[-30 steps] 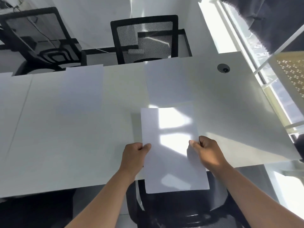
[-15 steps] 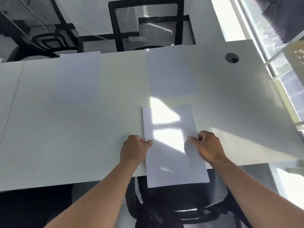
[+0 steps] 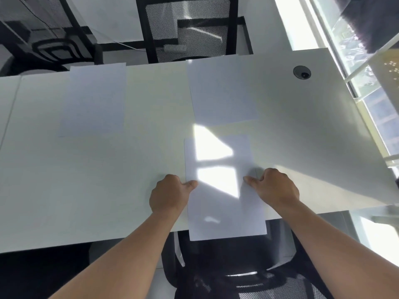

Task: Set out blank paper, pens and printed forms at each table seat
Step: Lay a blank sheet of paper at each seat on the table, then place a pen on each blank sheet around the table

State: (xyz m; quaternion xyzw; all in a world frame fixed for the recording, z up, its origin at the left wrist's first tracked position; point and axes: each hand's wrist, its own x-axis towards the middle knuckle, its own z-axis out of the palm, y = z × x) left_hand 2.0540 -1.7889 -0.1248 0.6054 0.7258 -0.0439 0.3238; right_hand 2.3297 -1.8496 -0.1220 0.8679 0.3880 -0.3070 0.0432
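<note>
A plain white blank sheet of paper (image 3: 224,203) is pinched at both side edges: the left hand (image 3: 167,196) at 9 o'clock, the right hand (image 3: 275,188) at 3, thumbs on top, other fingers curled under. It's laid on the white rectangular table (image 3: 108,190), its near end hung over the edge above a black mesh chair (image 3: 248,277), sun patches across it. Two more white sheets (image 3: 92,100) (image 3: 222,91) are seen toward 12.
</note>
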